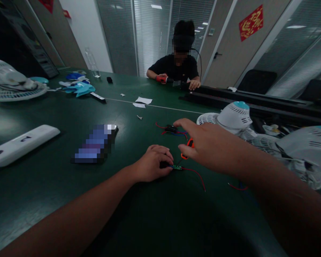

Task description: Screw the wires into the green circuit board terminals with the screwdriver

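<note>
My left hand point(154, 165) rests low over the green table, thumb and fingers closed on the left end of a small green circuit board point(177, 167). A red wire point(196, 172) trails rightward from this board. Above and to the right is my right hand point(203, 141), its index finger stretched out and thumb apart. An orange-and-black screwdriver point(187, 149) shows behind that thumb, seemingly held by the other fingers, which are hidden. Its thin shaft slants down towards the board. Beside the right index fingertip lies a small black part point(171, 128) with red and blue wires; contact is unclear.
A phone point(95, 144) and a long white case point(24, 144) lie left. White fan parts point(234, 116) crowd the right side. Paper scraps point(143, 101), blue gloves point(80, 88) and a clear bottle point(92, 63) are farther back. Across the table sits another person point(176, 67) with a red tool.
</note>
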Demonstrator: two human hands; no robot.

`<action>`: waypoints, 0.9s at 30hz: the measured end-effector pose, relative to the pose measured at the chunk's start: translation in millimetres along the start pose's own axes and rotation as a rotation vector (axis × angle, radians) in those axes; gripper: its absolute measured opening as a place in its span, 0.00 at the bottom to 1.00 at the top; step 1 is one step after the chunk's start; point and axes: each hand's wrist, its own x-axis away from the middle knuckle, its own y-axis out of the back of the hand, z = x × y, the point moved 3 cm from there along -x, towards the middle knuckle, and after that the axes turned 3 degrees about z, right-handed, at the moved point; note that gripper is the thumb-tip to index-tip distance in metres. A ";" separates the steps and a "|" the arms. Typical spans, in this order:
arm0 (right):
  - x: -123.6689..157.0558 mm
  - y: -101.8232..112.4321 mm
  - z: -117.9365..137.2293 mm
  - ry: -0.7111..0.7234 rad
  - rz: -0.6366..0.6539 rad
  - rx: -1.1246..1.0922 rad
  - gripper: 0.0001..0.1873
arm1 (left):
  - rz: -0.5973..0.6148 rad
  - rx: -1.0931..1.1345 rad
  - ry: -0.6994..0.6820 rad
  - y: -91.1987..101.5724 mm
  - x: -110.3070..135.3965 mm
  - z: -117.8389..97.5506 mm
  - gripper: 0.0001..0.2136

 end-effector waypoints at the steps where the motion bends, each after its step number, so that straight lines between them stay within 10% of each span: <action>1: 0.0 -0.4 0.0 0.003 -0.002 -0.004 0.29 | -0.001 -0.001 -0.001 0.1 -0.1 -0.3 0.05; 27: 0.5 0.2 -1.3 0.008 0.000 -0.051 0.31 | -0.004 -0.001 0.003 0.3 -0.2 -0.4 0.05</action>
